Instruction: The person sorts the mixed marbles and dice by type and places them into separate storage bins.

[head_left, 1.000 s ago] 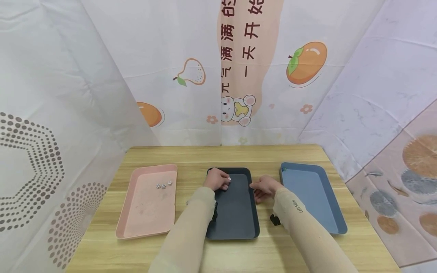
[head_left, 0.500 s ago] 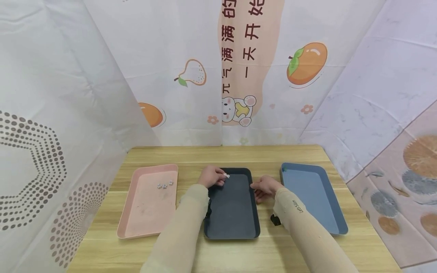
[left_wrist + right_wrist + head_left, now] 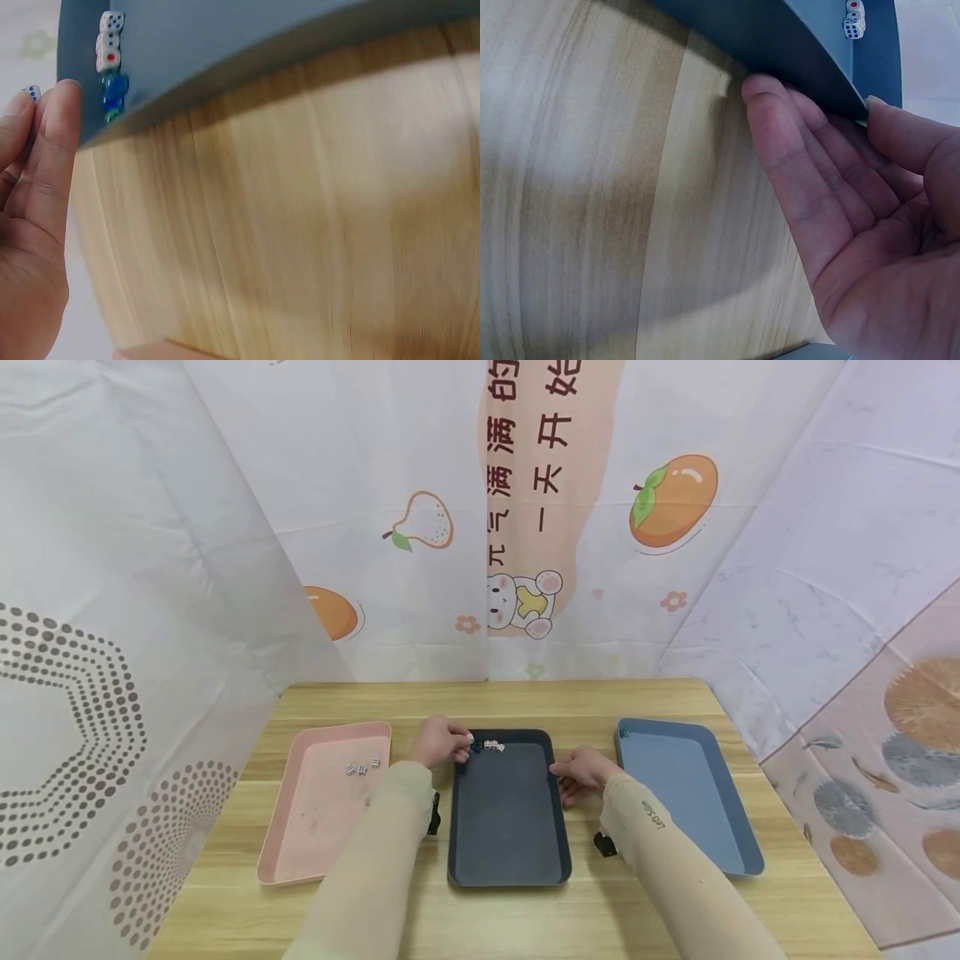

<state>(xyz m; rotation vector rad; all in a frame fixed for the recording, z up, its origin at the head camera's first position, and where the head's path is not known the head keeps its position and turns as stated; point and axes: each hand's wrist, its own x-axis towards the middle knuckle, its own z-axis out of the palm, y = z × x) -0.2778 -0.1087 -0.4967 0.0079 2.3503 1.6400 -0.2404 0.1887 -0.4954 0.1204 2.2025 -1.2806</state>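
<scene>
My left hand point(image 3: 442, 741) pinches a white die point(image 3: 31, 93) between thumb and fingers, above the far left corner of the dark tray point(image 3: 510, 827). Beside it, along that tray's far wall, runs a row of dice: white dice point(image 3: 109, 41), then a blue die point(image 3: 115, 88) and a partly hidden green die point(image 3: 113, 115) near the corner. My right hand point(image 3: 585, 772) holds the dark tray's right side, its thumb at the rim and its fingers against the outer wall.
To the left lies a pink tray point(image 3: 322, 827) with a few white dice point(image 3: 362, 768). A blue tray point(image 3: 682, 793) on the right has a small green piece point(image 3: 625, 733) in its far left corner. All stand on a wooden table point(image 3: 510, 927).
My left hand has moved left from over the dark tray to its far left corner. The row of dice along the far wall has come into sight. My right hand stays put.
</scene>
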